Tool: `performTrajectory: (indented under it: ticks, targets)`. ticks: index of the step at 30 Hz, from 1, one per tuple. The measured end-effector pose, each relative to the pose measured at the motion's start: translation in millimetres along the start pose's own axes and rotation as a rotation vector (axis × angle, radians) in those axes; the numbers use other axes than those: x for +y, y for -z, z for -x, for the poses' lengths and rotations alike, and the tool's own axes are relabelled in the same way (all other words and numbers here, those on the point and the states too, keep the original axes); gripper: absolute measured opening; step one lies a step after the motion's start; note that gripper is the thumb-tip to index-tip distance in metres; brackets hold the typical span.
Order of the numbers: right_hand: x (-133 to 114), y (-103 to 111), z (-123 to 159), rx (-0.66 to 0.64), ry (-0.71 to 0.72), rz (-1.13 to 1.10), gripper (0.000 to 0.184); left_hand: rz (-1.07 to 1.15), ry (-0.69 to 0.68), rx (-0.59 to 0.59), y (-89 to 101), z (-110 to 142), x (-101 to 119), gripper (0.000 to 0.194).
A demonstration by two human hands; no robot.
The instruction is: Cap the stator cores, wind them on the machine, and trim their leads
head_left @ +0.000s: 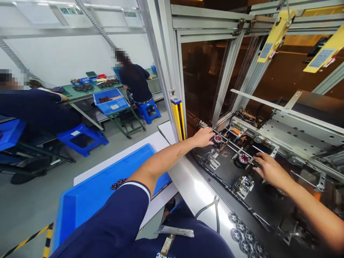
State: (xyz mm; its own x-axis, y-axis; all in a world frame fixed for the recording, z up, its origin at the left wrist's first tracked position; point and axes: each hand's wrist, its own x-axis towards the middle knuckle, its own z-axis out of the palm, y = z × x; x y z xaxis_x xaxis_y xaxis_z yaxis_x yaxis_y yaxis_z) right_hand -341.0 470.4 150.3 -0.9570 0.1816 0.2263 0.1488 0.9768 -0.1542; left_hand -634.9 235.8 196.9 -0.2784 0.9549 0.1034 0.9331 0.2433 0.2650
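My left hand reaches out over the machine bed, fingers stretched toward a round part with a red-dotted face. Whether its fingertips touch that part, I cannot tell. To the right of a second round red-dotted part is my right hand, its thumb and fingers apart and nothing visible between them. Both round parts sit in fixtures along the metal rails. In front of each stands a small metal clamp bracket, one on the left and one on the right.
Cutting pliers and several round metal parts lie on the steel ledge. A blue tray at left holds red-dotted parts. A yellow light-curtain post rises beside my left arm. Two people sit at a green bench.
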Motion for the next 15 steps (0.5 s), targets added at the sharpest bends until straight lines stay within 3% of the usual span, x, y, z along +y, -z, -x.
performTrajectory:
  ticks: [3, 7, 15]
  targets:
    - [19.4, -31.3, -23.0, -0.061, -0.007, 0.003, 0.034, -0.080, -0.082, -0.090, -21.3, -39.6, 0.3, 0.047]
    - [30.5, -59.2, -26.0, -0.111, -0.002, -0.006, 0.033, -0.156, -0.121, -0.168, -45.5, -63.7, -4.0, 0.039]
    - [44.1, -79.2, -25.6, -0.161, 0.020, -0.023, 0.028, -0.180, -0.120, -0.275, -52.8, -91.0, -18.1, 0.036]
